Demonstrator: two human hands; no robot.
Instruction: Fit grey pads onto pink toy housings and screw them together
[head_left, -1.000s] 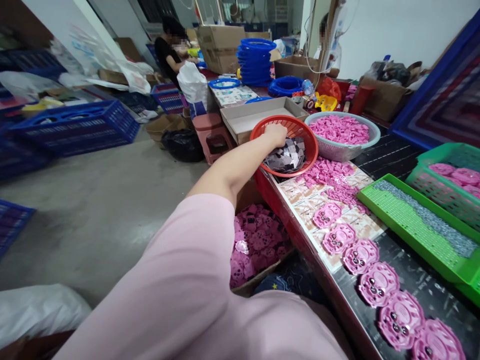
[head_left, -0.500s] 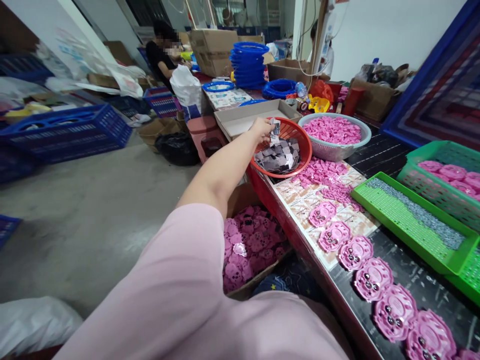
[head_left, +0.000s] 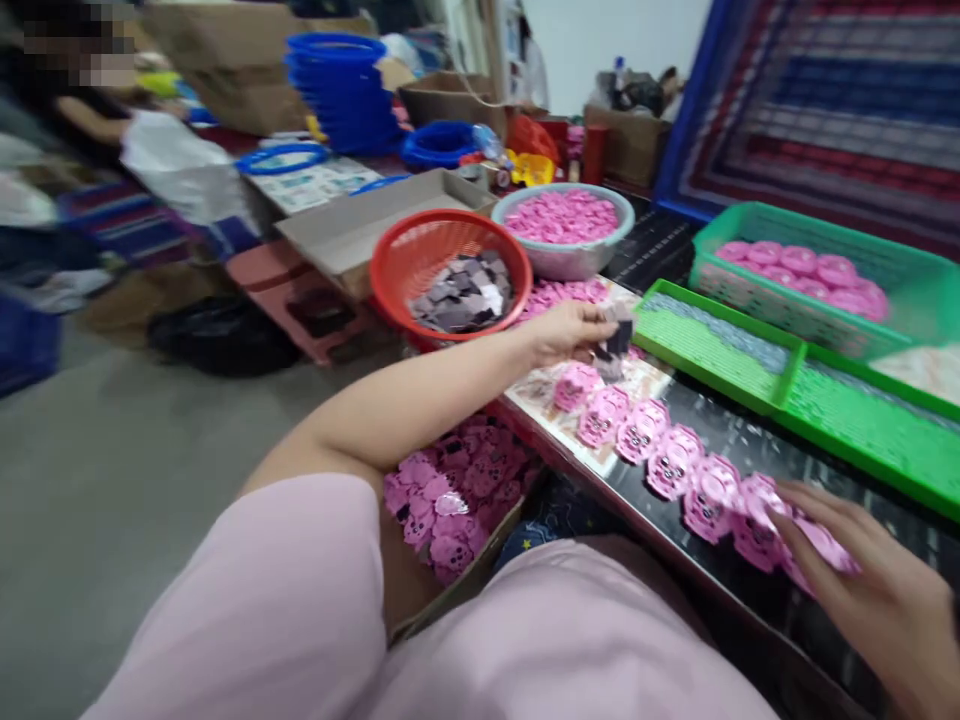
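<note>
My left hand (head_left: 571,331) is closed around a small stack of grey square pieces (head_left: 618,337), held over the table just right of the red basket (head_left: 397,262) that holds several more of them. Below it a row of pink round toy pieces (head_left: 639,437) lies along the table's front edge. My right hand (head_left: 874,590) rests at the near end of that row, fingers curled on a pink piece (head_left: 821,545); the view is motion-blurred.
A grey bowl (head_left: 559,260) of pink parts stands behind the basket. Green trays (head_left: 712,345) and a green basket (head_left: 817,240) of pink discs fill the right. A cardboard box (head_left: 457,490) of pink pieces sits under the table edge. Another person's arm (head_left: 86,110) shows far left.
My left hand lifted grey pieces out of the red basket and carried them right, over the table. The camera swung right and my right hand came into view on the pink pieces.
</note>
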